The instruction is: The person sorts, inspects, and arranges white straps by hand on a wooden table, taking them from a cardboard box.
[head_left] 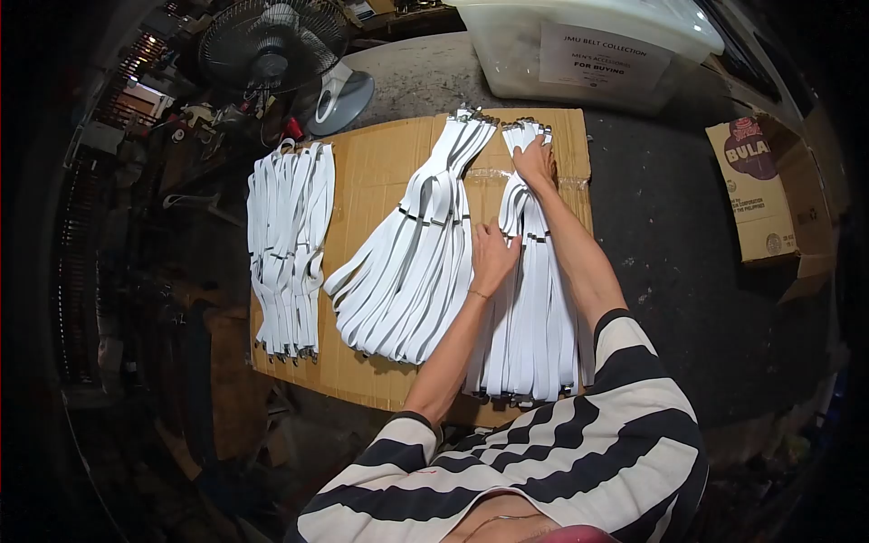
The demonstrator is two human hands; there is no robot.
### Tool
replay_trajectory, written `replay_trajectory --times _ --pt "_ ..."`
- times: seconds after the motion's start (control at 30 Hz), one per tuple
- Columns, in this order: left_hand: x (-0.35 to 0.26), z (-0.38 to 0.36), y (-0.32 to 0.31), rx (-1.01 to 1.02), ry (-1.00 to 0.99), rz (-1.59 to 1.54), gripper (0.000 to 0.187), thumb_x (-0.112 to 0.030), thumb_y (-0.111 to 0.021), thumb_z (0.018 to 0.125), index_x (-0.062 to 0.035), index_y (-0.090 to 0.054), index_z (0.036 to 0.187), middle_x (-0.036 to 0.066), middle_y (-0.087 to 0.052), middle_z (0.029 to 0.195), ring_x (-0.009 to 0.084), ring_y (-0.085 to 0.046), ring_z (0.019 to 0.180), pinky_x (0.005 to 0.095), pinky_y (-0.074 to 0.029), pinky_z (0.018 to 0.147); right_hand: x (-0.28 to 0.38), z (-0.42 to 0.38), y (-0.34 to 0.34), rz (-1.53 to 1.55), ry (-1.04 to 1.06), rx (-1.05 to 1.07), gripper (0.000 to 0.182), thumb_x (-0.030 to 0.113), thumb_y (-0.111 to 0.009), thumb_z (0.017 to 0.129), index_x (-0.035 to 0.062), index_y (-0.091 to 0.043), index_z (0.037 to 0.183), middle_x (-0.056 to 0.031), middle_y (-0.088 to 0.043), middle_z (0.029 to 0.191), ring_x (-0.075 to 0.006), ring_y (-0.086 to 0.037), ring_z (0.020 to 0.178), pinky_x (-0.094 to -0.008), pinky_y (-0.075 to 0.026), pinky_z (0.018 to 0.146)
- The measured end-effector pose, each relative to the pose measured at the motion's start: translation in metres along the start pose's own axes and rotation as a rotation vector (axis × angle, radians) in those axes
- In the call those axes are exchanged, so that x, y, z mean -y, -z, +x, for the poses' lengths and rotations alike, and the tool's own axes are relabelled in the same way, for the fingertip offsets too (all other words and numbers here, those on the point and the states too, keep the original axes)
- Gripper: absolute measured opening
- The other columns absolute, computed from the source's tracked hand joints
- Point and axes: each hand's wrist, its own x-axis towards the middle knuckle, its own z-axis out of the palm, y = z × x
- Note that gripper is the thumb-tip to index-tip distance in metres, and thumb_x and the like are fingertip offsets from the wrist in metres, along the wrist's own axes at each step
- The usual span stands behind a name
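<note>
Three bundles of white suspenders with metal clips and dark sliders lie on a cardboard sheet. Over the right bundle, my right hand has its fingers closed on the straps just below the clips at the far end. Lower down, my left hand grips the left edge of that same bundle near its sliders. The middle bundle fans out toward me, its clips gathered at the top. Farther left, the third bundle lies apart from both hands.
A desk fan stands behind the sheet at the left. At the back is a translucent plastic bin with a paper label. An opened cardboard box sits on the dark table to the right.
</note>
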Motion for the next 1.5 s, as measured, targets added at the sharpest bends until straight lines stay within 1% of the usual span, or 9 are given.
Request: replay_trajectory --times 0.37,0.6,0.9,0.97,1.03,1.13,1.2,1.33,1.5 --pt "-0.004 -0.023 -0.002 -0.253 -0.291 0.087 0.05 -0.012 -0.055 0.082 0.0042 -0.039 0.127 0.023 -0.05 0.108 0.0367 -0.051 0.098 0.0411 -0.044 0.08 -0.025 0.02 -0.005 0.172 0.05 0.1 0.064 0.036 -0.064 0.073 -0.0071 -0.046 0.117 -0.0295 -0.055 0.112 -0.0392 -0.054 0.105 -0.0429 -0.042 0.091" --pt "-0.003 -0.029 0.001 -0.327 -0.304 0.006 0.048 -0.013 -0.06 0.08 0.0018 -0.044 0.123 0.02 -0.052 0.105 0.034 -0.052 0.097 0.0393 -0.045 0.08 -0.012 0.007 0.016 0.047 0.101 0.139 0.075 0.042 -0.065 0.073 -0.0093 -0.043 0.123 -0.0305 -0.053 0.114 -0.0393 -0.054 0.107 -0.041 -0.043 0.091" --pt "-0.003 -0.021 0.013 -0.083 -0.202 -0.057 0.057 -0.02 -0.064 0.077 0.005 -0.041 0.123 0.02 -0.053 0.102 0.0337 -0.053 0.096 0.0384 -0.044 0.082 -0.053 -0.013 0.053 0.151 0.244 0.425 0.082 0.051 -0.068 0.071 -0.0128 -0.048 0.119 -0.0277 -0.055 0.113 -0.03 -0.057 0.104 -0.0347 -0.043 0.09" --pt "-0.003 -0.009 0.011 -0.182 -0.211 -0.085 0.066 -0.027 -0.067 0.075 0.0074 -0.038 0.124 0.023 -0.052 0.107 0.0361 -0.051 0.1 0.0397 -0.042 0.086 -0.067 -0.031 0.055 0.162 0.259 0.374 0.075 0.045 -0.072 0.069 -0.0092 -0.051 0.117 -0.023 -0.059 0.11 -0.0263 -0.059 0.098 -0.0342 -0.045 0.085" --pt "-0.003 0.016 0.008 -0.171 -0.233 -0.136 0.072 -0.03 -0.068 0.072 0.0079 -0.036 0.125 0.027 -0.048 0.114 0.04 -0.047 0.106 0.0424 -0.041 0.087 -0.069 -0.044 0.061 0.246 0.231 0.544 0.065 0.037 -0.075 0.068 -0.005 -0.055 0.113 -0.0181 -0.062 0.105 -0.0257 -0.06 0.093 -0.0349 -0.047 0.08" --pt "-0.013 0.055 0.006 -0.181 -0.292 -0.087 0.07 -0.028 -0.069 0.07 0.0058 -0.038 0.123 0.028 -0.052 0.11 0.0422 -0.05 0.104 0.0442 -0.043 0.084 -0.062 -0.059 0.053 0.171 0.198 0.452 0.054 0.023 -0.078 0.063 -0.003 -0.058 0.106 -0.0174 -0.064 0.096 -0.0271 -0.062 0.088 -0.0349 -0.048 0.076" --pt "-0.027 0.071 0.013 0.171 -0.066 -0.026 0.063 -0.024 -0.069 0.068 0.0031 -0.041 0.117 0.027 -0.057 0.102 0.044 -0.054 0.097 0.046 -0.046 0.08 -0.054 -0.069 0.047 0.139 0.181 0.381 0.058 0.015 -0.076 0.06 -0.0042 -0.053 0.11 -0.0217 -0.063 0.096 -0.0312 -0.062 0.09 -0.0364 -0.047 0.079" --pt "-0.027 0.077 0.001 0.146 -0.124 0.072 0.053 -0.02 -0.068 0.068 0.0014 -0.044 0.11 0.027 -0.059 0.093 0.045 -0.057 0.088 0.048 -0.047 0.076 -0.043 -0.088 0.052 0.059 0.138 0.236 0.068 0.014 -0.069 0.063 -0.0053 -0.039 0.12 -0.0285 -0.058 0.102 -0.042 -0.057 0.096 -0.0447 -0.047 0.08" --pt "-0.017 0.062 -0.017 -0.022 -0.192 0.016 0.052 -0.012 -0.064 0.068 0.0001 -0.04 0.113 0.026 -0.058 0.086 0.0453 -0.057 0.081 0.0509 -0.046 0.07 -0.047 -0.089 0.049 0.036 0.135 0.292 0.076 0.01 -0.065 0.061 -0.0056 -0.033 0.127 -0.0314 -0.055 0.104 -0.0439 -0.055 0.098 -0.0453 -0.046 0.082"
